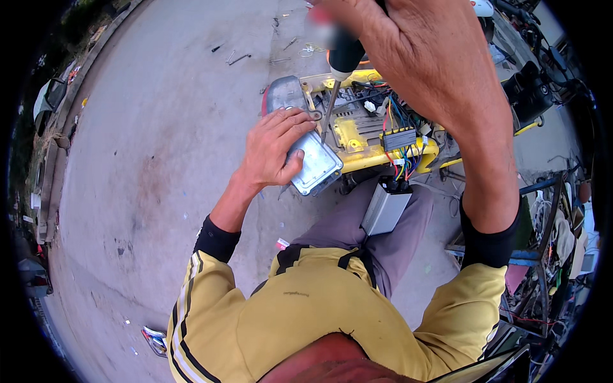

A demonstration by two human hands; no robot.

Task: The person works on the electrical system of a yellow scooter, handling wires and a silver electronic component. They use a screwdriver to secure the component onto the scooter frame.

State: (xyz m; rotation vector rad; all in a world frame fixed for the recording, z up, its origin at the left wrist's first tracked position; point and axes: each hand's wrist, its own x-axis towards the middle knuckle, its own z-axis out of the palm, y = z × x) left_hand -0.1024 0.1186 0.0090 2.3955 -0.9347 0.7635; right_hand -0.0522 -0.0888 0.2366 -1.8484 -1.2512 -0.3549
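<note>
My right hand [434, 57], high and close to the view, is closed around a screwdriver [345, 56] with a dark handle and a pale collar. Its long shaft points down, and the tip meets the far right edge of a silver metal box [317, 167]. Over the left part of that box my left hand [273, 143] is curled, gripping it. Below the hands, a yellow metal frame [370, 157] carries coloured wires and a small black connector block [399, 138]. A finned silver controller box [387, 205] hangs from wires against my leg.
A red and grey tail lamp [285, 94] sits at the frame's left end. Loose tools [240, 59] are scattered on the concrete ground beyond. To the right stands a metal rack [541, 255] piled with cables and parts. A black vehicle part [529, 89] is at the far right.
</note>
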